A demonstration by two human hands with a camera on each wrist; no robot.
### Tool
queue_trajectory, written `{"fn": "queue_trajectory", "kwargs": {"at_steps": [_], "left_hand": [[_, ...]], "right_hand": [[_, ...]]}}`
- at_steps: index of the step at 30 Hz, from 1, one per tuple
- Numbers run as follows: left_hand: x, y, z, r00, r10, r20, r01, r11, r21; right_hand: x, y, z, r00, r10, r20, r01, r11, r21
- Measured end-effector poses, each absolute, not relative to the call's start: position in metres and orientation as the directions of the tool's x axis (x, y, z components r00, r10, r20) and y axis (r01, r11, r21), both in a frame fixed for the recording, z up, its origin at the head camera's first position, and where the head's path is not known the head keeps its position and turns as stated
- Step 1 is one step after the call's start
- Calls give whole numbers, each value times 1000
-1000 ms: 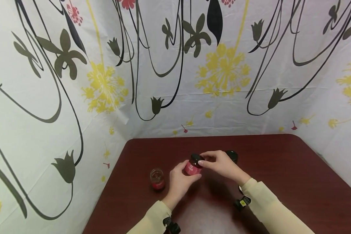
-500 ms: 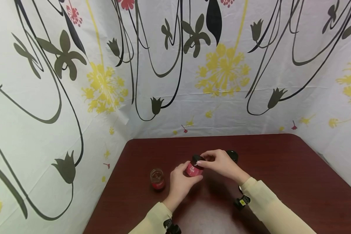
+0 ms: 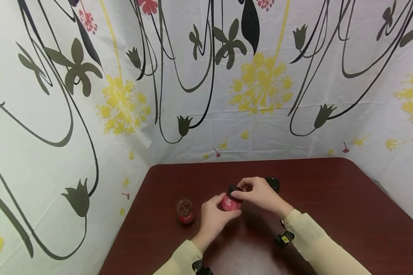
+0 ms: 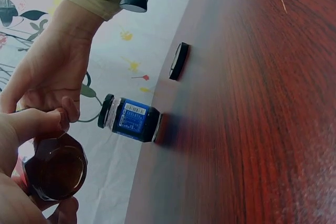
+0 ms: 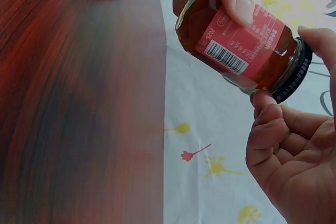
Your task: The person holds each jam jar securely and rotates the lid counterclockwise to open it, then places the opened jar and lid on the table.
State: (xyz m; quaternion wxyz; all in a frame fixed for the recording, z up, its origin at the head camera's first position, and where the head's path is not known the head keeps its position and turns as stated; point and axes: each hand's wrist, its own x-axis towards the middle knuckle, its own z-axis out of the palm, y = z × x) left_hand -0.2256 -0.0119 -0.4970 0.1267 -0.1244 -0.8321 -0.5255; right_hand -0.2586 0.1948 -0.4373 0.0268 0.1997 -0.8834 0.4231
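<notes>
A glass jar (image 3: 230,203) with a red label and amber-brown contents is held tilted above the table. My left hand (image 3: 213,215) grips it round the body, the thumb lying over the label in the right wrist view. On its mouth sits a black lid (image 5: 295,74). My right hand (image 3: 263,194) pinches this lid at the rim between thumb and fingers. The jar's bottom faces the left wrist camera, and part of its label is hidden behind my left fingers.
Left of my hands, an uncovered glass jar (image 3: 185,212) with a red label stands on the dark red table (image 3: 151,244). A blue-labelled jar (image 4: 134,119) with a black lid stands behind my right hand. A loose black lid (image 4: 179,61) lies on the table.
The held jar and my left hand have shifted slightly right and down in the head view. My right hand has stayed at the lid, nearly in place.
</notes>
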Motion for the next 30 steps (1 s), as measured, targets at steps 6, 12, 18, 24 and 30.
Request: {"fn": "queue_trajectory", "kwargs": {"at_steps": [6,12,18,24,30], "left_hand": [[-224,-14,-496,-940,115,322,341,410,846],[-222,-18,-493,-945,162,285,326,370,870],[-220,-20,-487,-937,189,294,343,333,878],[-218,-23,-481,-939,205,277,331,311,891],[-216,-23,-478,-938,218,270,326,292,899]], "right_hand": [[-258,197,-441,-899,-360,249,-420,545,-726],[-259,198,-445,-868,-391,306,-481,508,-714],[-258,197,-448,-861,-383,334,-493,467,-735],[-256,196,-448,-839,-389,381,-529,418,-738],[-256,196,-449,-828,-396,396,-544,397,-739]]}}
